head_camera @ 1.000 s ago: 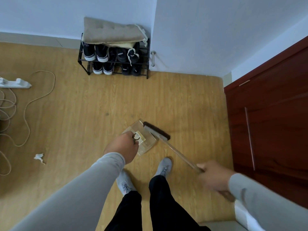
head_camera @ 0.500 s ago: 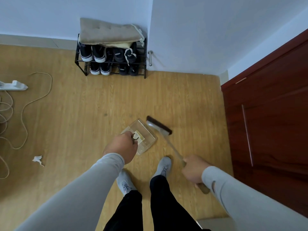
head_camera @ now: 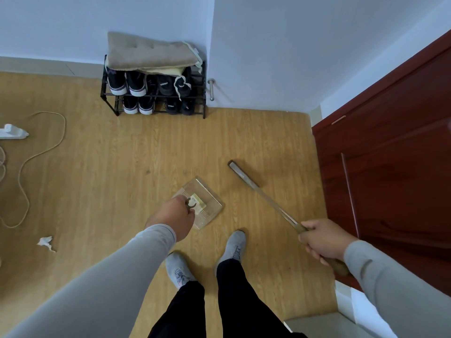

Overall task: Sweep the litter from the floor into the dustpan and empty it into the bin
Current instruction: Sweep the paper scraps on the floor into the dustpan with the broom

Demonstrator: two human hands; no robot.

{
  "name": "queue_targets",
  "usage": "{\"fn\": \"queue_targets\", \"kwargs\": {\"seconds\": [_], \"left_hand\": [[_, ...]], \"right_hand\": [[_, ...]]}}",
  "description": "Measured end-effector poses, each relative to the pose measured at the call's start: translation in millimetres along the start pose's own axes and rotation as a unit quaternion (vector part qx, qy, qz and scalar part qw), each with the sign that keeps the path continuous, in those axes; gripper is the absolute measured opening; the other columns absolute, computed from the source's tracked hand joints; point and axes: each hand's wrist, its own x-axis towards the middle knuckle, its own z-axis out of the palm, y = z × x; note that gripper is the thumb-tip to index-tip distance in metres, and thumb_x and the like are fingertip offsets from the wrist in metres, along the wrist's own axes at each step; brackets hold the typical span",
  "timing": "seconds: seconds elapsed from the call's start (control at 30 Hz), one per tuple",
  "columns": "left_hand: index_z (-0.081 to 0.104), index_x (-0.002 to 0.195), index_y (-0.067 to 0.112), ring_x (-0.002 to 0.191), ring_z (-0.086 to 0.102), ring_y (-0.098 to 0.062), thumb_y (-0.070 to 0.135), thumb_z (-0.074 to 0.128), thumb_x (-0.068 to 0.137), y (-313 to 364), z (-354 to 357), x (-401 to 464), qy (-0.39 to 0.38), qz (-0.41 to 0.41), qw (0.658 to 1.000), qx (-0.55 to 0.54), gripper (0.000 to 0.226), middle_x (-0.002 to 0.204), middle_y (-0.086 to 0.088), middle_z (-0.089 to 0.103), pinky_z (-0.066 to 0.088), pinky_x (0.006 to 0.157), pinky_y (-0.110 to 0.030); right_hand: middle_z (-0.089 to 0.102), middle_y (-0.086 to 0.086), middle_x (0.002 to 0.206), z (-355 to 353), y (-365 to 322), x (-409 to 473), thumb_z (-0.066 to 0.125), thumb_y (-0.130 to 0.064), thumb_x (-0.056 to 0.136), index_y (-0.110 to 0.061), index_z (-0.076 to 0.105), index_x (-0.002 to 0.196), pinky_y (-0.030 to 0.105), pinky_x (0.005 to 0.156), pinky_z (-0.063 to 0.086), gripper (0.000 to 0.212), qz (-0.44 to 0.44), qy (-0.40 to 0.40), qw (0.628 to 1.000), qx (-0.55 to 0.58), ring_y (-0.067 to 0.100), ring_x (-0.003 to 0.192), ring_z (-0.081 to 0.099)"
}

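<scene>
A clear plastic dustpan sits low over the wooden floor in front of my feet, and my left hand grips its handle. Some pale litter lies inside it near the handle. My right hand grips the long handle of a broom, whose dark head points up and left, apart from the dustpan on its right. A crumpled white paper scrap lies on the floor far to the left. No bin is in view.
A black shoe rack with shoes and a beige cushion on top stands against the back wall. A white power strip and looping cable lie at the left. A dark red wooden door fills the right side.
The broom head has swung right, away from the dustpan's mouth. My right hand has moved right and outward along the handle. The dustpan and my left hand stay almost in place.
</scene>
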Motion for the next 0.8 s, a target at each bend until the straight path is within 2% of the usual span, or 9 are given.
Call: {"fn": "queue_targets", "kwargs": {"seconds": [0.07, 0.13, 0.2, 0.27, 0.37, 0.47, 0.57, 0.67, 0.8], "left_hand": [[0.057, 0.115, 0.02, 0.075, 0.063, -0.02, 0.035, 0.048, 0.099, -9.0, -3.8, -7.4, -0.006, -0.002, 1.0, 0.004, 0.024, 0.084, 0.003, 0.063, 0.048, 0.063, -0.029], [0.058, 0.114, 0.021, 0.073, 0.062, -0.018, 0.036, 0.049, 0.098, -21.5, -4.7, -13.2, -0.003, -0.009, 1.0, 0.013, 0.024, 0.085, 0.004, 0.064, 0.046, 0.061, -0.029], [0.058, 0.116, 0.021, 0.072, 0.062, -0.017, 0.036, 0.05, 0.098, -32.0, -4.0, -19.3, -0.005, -0.019, 1.0, 0.021, 0.025, 0.087, 0.005, 0.064, 0.046, 0.06, -0.029], [0.057, 0.118, 0.021, 0.067, 0.062, -0.017, 0.036, 0.05, 0.098, -40.0, 1.4, -23.8, -0.011, -0.025, 0.999, 0.017, 0.025, 0.084, 0.006, 0.063, 0.047, 0.056, -0.028], [0.057, 0.121, 0.021, 0.071, 0.063, -0.017, 0.035, 0.049, 0.099, -46.9, 11.1, -30.6, -0.019, -0.021, 1.0, 0.008, 0.027, 0.084, 0.006, 0.064, 0.049, 0.061, -0.029], [0.056, 0.12, 0.023, 0.072, 0.069, -0.018, 0.037, 0.048, 0.097, -52.3, 16.6, -35.3, -0.02, -0.022, 1.0, -0.008, 0.028, 0.087, 0.005, 0.069, 0.058, 0.07, -0.033], [0.056, 0.122, 0.022, 0.073, 0.069, -0.02, 0.038, 0.048, 0.097, -54.8, 15.3, -35.5, -0.013, -0.016, 1.0, -0.008, 0.031, 0.089, 0.004, 0.069, 0.057, 0.069, -0.032], [0.056, 0.125, 0.02, 0.076, 0.066, -0.02, 0.036, 0.047, 0.099, -56.0, 11.9, -32.6, -0.009, -0.005, 1.0, 0.003, 0.032, 0.089, 0.003, 0.068, 0.05, 0.063, -0.029], [0.056, 0.123, 0.02, 0.074, 0.065, -0.018, 0.037, 0.047, 0.099, -58.1, 7.3, -33.8, -0.018, -0.001, 1.0, 0.016, 0.031, 0.085, 0.004, 0.066, 0.051, 0.062, -0.029]], "right_hand": [[0.063, 0.014, 0.07, 15.6, -7.6, 14.7, 0.048, -0.008, 0.095, -0.015, 0.059, 0.128, 0.026, 0.04, 0.045, 0.035, 0.011, 0.005, 0.999, -0.033, 0.021, 0.048, 0.055], [0.065, 0.015, 0.074, 35.6, -16.1, 22.4, 0.046, -0.008, 0.094, -0.004, 0.063, 0.12, 0.031, 0.049, 0.054, 0.032, 0.021, -0.009, 0.998, -0.065, 0.026, 0.055, 0.062], [0.07, 0.016, 0.09, 58.8, -23.7, 21.7, 0.05, -0.008, 0.094, -0.002, 0.062, 0.123, 0.04, 0.071, 0.064, 0.032, 0.031, -0.041, 0.994, -0.092, 0.031, 0.073, 0.07], [0.07, 0.015, 0.108, 81.4, -25.9, 16.4, 0.053, -0.009, 0.096, -0.003, 0.058, 0.135, 0.039, 0.085, 0.061, 0.04, 0.033, -0.065, 0.991, -0.108, 0.033, 0.094, 0.072], [0.067, 0.011, 0.108, 106.3, -19.9, 7.1, 0.053, -0.013, 0.097, -0.006, 0.054, 0.142, 0.034, 0.076, 0.057, 0.046, 0.01, -0.093, 0.988, -0.126, 0.029, 0.094, 0.072], [0.06, 0.007, 0.074, 105.7, -18.7, -7.5, 0.051, -0.01, 0.094, -0.014, 0.058, 0.135, 0.029, 0.063, 0.051, 0.042, -0.017, -0.144, 0.978, -0.152, 0.018, 0.058, 0.059], [0.056, 0.003, 0.055, 67.8, -19.5, -17.6, 0.055, -0.009, 0.097, -0.031, 0.049, 0.133, 0.025, 0.045, 0.047, 0.043, -0.026, -0.178, 0.978, -0.11, 0.012, 0.04, 0.048], [0.054, -0.003, 0.043, 26.4, -7.6, -34.1, 0.057, -0.009, 0.101, -0.016, 0.05, 0.147, 0.022, 0.035, 0.038, 0.048, -0.011, -0.151, 0.987, -0.051, 0.007, 0.031, 0.043], [0.057, 0.001, 0.048, 20.8, 10.0, -48.0, 0.057, -0.005, 0.101, -0.013, 0.04, 0.156, 0.021, 0.034, 0.037, 0.058, 0.001, -0.083, 0.996, 0.017, 0.009, 0.034, 0.044]]}}
